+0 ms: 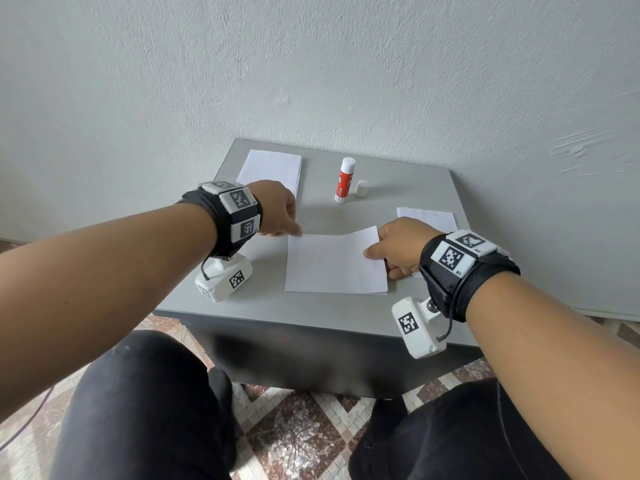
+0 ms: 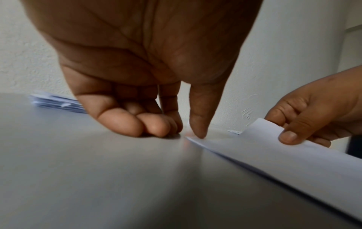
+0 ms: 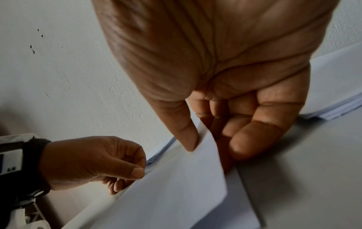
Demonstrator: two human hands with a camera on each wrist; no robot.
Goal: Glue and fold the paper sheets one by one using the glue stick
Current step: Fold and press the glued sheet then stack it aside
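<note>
A white paper sheet point(image 1: 336, 265) point(image 2: 274, 155) point(image 3: 176, 193) lies folded over on the grey table point(image 1: 277, 313). My left hand point(image 1: 277, 209) point(image 2: 186, 131) point(image 3: 129, 178) is at its far left corner, thumb tip on the corner and fingers curled beside it. My right hand point(image 1: 381, 251) point(image 3: 205, 147) point(image 2: 290, 131) pinches the right edge between thumb and fingers, and the far right corner is lifted a little. A red and white glue stick point(image 1: 344, 180) stands uncapped at the back, with its white cap point(image 1: 362, 188) beside it.
A stack of white sheets point(image 1: 273, 168) point(image 2: 56, 102) lies at the back left of the table. Another small pile of paper point(image 1: 429, 216) point(image 3: 336, 93) lies at the right, behind my right hand. A white wall rises right behind the table.
</note>
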